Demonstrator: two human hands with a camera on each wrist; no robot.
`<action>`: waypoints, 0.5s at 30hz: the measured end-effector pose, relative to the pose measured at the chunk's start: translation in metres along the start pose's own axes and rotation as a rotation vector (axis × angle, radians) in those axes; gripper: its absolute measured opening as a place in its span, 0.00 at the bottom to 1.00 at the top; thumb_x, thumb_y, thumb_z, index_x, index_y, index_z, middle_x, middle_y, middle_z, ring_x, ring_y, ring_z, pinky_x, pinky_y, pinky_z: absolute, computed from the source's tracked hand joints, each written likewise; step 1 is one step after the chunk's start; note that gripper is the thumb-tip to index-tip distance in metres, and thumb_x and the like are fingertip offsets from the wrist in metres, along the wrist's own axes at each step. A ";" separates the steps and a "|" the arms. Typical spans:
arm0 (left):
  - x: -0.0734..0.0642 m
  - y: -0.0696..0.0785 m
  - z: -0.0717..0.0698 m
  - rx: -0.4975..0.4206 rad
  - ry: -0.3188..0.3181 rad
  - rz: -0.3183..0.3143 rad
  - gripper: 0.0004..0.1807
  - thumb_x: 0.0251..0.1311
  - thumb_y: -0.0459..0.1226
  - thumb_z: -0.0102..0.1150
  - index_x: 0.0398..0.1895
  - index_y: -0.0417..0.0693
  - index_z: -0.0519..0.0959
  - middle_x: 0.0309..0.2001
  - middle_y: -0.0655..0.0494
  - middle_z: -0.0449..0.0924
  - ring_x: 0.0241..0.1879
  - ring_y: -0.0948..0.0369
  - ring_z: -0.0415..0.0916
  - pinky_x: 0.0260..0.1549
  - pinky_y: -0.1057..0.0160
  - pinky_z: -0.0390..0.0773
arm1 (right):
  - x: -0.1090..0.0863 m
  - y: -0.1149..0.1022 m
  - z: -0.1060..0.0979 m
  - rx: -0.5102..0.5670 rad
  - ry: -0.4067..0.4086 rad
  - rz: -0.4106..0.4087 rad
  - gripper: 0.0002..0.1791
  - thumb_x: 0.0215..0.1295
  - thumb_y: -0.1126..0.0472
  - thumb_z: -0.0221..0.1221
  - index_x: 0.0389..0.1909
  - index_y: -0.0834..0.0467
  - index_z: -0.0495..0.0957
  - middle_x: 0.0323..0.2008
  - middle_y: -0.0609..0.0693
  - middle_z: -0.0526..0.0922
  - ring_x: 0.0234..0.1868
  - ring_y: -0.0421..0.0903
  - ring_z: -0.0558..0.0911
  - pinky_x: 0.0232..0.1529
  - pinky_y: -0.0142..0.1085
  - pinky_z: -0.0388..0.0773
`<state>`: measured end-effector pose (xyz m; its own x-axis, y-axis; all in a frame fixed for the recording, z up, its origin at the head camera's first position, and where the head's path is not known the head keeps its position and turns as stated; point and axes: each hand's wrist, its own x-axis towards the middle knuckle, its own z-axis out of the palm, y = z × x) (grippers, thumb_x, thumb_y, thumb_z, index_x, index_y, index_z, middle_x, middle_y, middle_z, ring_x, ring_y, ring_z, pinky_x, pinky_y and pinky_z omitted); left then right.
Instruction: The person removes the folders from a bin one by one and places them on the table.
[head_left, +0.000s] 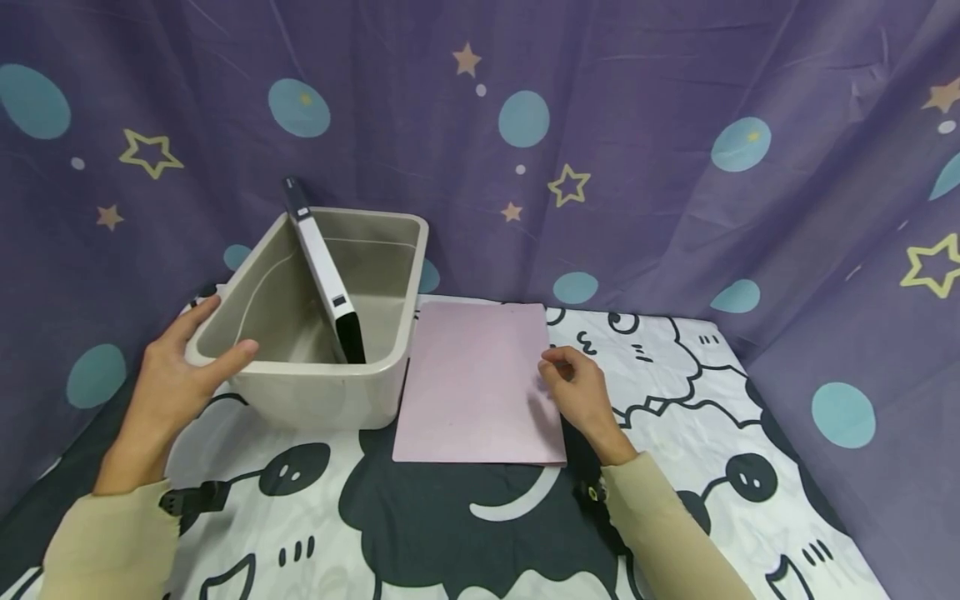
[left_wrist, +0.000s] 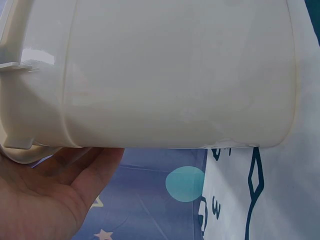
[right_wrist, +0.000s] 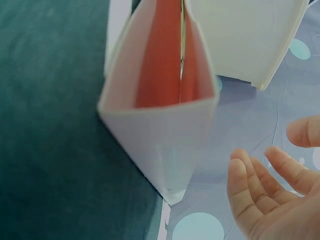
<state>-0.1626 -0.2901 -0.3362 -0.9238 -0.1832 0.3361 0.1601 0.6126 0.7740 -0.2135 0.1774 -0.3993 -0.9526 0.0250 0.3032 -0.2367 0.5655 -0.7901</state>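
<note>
A beige plastic bin stands on the left, and my left hand grips its rim at the near left corner, thumb over the edge. In the left wrist view, the fingers lie against the outer wall. Inside the bin leans a slim white and black object, tilted with its far end above the rim. A pink folder lies flat to the right of the bin. My right hand hovers at its right edge, fingers loosely bent and holding nothing. The right wrist view shows the folder's gaping end with an orange-red inside.
A patterned black and white cloth covers the table. Behind and along both sides hangs a purple curtain with stars and dots, close to the bin's far side.
</note>
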 end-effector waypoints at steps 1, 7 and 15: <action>0.000 0.001 0.000 0.001 0.002 0.000 0.47 0.57 0.43 0.65 0.76 0.53 0.49 0.68 0.32 0.57 0.55 0.32 0.60 0.40 0.25 0.64 | 0.000 0.000 0.000 0.002 -0.003 -0.001 0.12 0.65 0.57 0.58 0.44 0.59 0.82 0.35 0.49 0.83 0.32 0.45 0.79 0.35 0.40 0.75; 0.000 0.002 0.001 0.017 0.006 0.001 0.47 0.56 0.43 0.66 0.75 0.52 0.52 0.67 0.35 0.60 0.53 0.36 0.64 0.34 0.54 0.78 | -0.003 -0.004 -0.001 0.016 -0.003 -0.020 0.10 0.64 0.58 0.58 0.42 0.57 0.82 0.35 0.50 0.82 0.32 0.45 0.78 0.35 0.40 0.74; -0.001 0.000 0.000 0.013 0.025 0.027 0.46 0.56 0.42 0.66 0.75 0.52 0.52 0.66 0.32 0.60 0.54 0.33 0.63 0.41 0.26 0.65 | -0.005 -0.011 0.002 0.057 -0.007 -0.060 0.09 0.63 0.59 0.60 0.41 0.56 0.82 0.38 0.49 0.82 0.32 0.45 0.78 0.33 0.38 0.74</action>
<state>-0.1617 -0.2902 -0.3361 -0.9102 -0.1854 0.3703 0.1805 0.6272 0.7577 -0.2061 0.1696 -0.3930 -0.9376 -0.0132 0.3475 -0.3037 0.5176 -0.7999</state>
